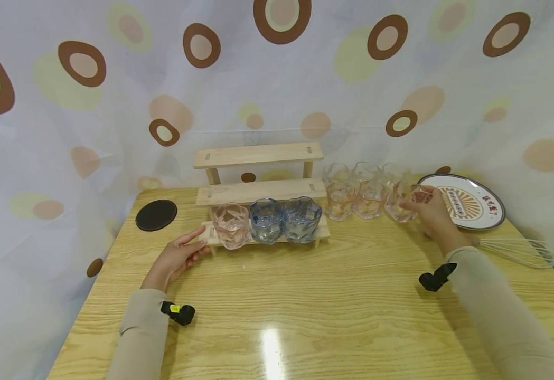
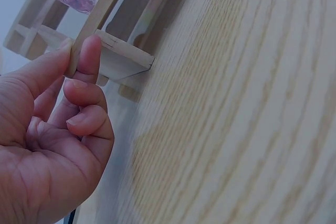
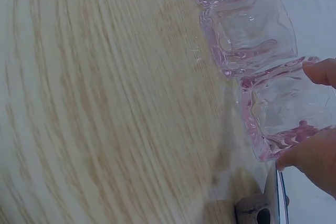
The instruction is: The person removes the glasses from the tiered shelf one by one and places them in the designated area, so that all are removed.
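Note:
A three-tier wooden rack [image 1: 260, 157] stands at the back of the table. Its lowest board holds a pink glass [image 1: 231, 228] on the left and two blue glasses, one in the middle [image 1: 266, 222] and one on the right [image 1: 301, 221]. My left hand [image 1: 178, 259] pinches the left end of that board between thumb and index finger, the other fingers curled below, as the left wrist view shows. On the right, my right hand [image 1: 432, 212] grips another pink glass [image 3: 283, 103] with thumb and fingers on its sides. This glass is upright, right beside a neighbouring pink glass [image 3: 249, 30].
Several more glasses stand in two rows right of the rack, pink ones [image 1: 369, 200] in front and clear ones [image 1: 336, 171] behind. A patterned plate [image 1: 494, 214] and a whisk [image 1: 519, 248] lie at the right. Far left is a dark round coaster [image 1: 156, 215].

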The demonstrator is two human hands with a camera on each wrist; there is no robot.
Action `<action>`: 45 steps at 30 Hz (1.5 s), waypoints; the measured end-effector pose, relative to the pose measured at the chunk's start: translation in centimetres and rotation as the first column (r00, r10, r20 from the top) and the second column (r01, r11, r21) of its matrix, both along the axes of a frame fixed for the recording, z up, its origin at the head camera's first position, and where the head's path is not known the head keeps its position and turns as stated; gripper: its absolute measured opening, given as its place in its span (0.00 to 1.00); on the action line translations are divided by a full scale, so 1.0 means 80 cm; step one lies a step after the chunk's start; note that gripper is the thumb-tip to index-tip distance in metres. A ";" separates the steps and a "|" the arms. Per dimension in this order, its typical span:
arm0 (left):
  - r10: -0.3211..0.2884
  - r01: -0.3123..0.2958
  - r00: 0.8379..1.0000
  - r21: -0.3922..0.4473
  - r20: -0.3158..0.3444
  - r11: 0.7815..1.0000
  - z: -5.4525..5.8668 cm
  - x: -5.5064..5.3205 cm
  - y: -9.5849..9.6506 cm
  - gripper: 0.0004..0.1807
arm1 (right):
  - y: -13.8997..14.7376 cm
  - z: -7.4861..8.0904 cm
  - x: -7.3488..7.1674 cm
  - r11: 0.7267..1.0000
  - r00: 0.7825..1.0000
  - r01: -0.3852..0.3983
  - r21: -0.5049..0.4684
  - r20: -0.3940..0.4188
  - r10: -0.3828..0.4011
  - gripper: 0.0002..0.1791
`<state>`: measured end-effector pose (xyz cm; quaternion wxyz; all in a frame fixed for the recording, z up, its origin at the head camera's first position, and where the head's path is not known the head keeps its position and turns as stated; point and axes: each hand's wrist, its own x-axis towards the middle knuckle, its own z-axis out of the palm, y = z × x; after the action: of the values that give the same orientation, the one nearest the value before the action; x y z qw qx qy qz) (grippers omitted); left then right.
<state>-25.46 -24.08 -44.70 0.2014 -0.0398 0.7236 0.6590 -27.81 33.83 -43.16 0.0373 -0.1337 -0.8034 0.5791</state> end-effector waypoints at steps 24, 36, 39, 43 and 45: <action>0.003 -0.003 1.000 0.012 0.016 1.000 -0.001 -0.004 0.002 0.30 | -0.001 -0.007 0.000 0.999 0.999 0.022 -0.043 0.048 -0.020 0.53; 0.003 -0.004 1.000 0.017 0.012 1.000 0.002 -0.002 0.001 0.31 | -0.001 0.010 0.003 0.999 0.995 -0.029 -0.021 0.091 0.031 0.59; 0.003 -0.003 1.000 0.014 0.013 1.000 0.002 -0.002 0.001 0.31 | 0.002 0.020 0.010 0.999 0.997 -0.038 0.009 0.075 0.037 0.59; 0.002 -0.002 1.000 0.013 0.009 1.000 0.002 -0.001 0.000 0.31 | 0.004 0.032 0.018 0.998 0.998 -0.053 0.022 0.040 0.052 0.60; -0.001 0.001 1.000 0.014 0.007 1.000 0.002 -0.001 -0.002 0.31 | 0.002 0.037 0.020 0.997 0.997 -0.071 0.018 0.020 0.071 0.60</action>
<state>-25.52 -24.20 -44.53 0.2045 -0.0403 0.7184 0.6637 -26.20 34.01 -40.16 0.0100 -0.1104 -0.8134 0.5710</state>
